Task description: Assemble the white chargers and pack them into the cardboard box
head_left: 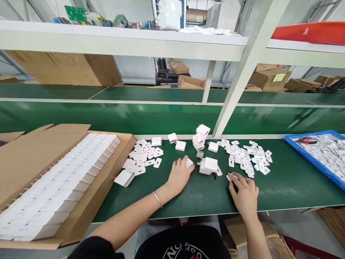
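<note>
My left hand [181,173] is closed around a white charger housing [189,163] near the middle of the green bench. My right hand [244,192] has its fingertips closed on a small white cover plate [232,177], partly hidden under them. Between the hands lie white chargers [210,164] with metal prongs, and a loose cover plate [219,171] beside them. Behind these rises a stack of white housings [201,137], with a small circuit part [199,154] at its foot. A pile of slotted cover plates [246,157] spreads beyond my right hand, another pile [142,154] beyond my left.
At left, an open cardboard box [129,144] holds rows of white housings. A blue tray [320,163] of white parts, with red-handled pliers [307,140] in it, sits at right. A pale metal post [237,90] and shelf [129,41] stand behind the bench.
</note>
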`<act>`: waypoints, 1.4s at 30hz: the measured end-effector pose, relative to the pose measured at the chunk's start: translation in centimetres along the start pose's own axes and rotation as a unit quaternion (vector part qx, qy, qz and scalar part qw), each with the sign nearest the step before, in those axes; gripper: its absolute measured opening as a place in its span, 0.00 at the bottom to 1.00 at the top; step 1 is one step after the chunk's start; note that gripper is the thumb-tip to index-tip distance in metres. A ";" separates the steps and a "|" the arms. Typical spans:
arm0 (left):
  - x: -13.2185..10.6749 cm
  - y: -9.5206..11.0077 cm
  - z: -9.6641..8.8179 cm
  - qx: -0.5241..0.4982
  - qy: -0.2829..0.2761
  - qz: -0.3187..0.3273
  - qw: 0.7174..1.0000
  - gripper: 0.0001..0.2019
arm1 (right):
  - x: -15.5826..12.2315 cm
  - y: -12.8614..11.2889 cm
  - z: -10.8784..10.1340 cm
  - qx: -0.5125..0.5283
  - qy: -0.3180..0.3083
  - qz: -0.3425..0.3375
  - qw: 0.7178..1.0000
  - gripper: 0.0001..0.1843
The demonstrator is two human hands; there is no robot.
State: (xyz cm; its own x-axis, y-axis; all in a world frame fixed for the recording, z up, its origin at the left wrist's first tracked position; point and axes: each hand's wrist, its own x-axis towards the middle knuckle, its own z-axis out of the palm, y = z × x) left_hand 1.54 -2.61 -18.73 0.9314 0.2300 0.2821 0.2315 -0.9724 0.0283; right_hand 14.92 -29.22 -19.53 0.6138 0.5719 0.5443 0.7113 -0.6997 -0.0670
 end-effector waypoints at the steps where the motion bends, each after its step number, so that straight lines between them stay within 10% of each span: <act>1: -0.7 -0.3 0.1 -0.006 0.006 0.000 1.000 0.16 | -0.1 -0.3 0.0 0.018 -0.002 -0.015 1.000 0.17; 9: -1.2 -2.0 -0.4 -0.096 0.030 -0.061 0.993 0.29 | -0.1 -1.5 0.2 0.101 0.065 0.011 0.993 0.19; 14: 0.2 -2.6 -1.4 -0.167 0.000 -0.056 0.984 0.19 | -0.3 -2.1 0.6 0.044 0.059 0.035 0.997 0.29; 20: -1.5 -0.8 -4.5 -0.434 0.144 -0.006 0.889 0.21 | -0.7 -2.5 0.2 0.028 0.034 0.016 0.999 0.23; 29: -3.5 1.4 -7.0 -0.567 0.219 0.032 0.794 0.22 | -2.0 -2.1 -0.7 0.104 0.020 0.010 0.994 0.18; 42: -4.1 2.1 -6.9 -0.579 0.262 0.031 0.771 0.22 | -2.4 -3.8 -0.9 0.112 -0.027 0.001 0.993 0.18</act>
State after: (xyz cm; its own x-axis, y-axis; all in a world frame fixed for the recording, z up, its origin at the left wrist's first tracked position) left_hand -3.72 -5.81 -13.22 0.6191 0.4299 0.6571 -0.4970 -0.4334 0.7518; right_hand 10.39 -28.31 -19.80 0.6293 0.5965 0.4982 0.7640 -0.5924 -0.2556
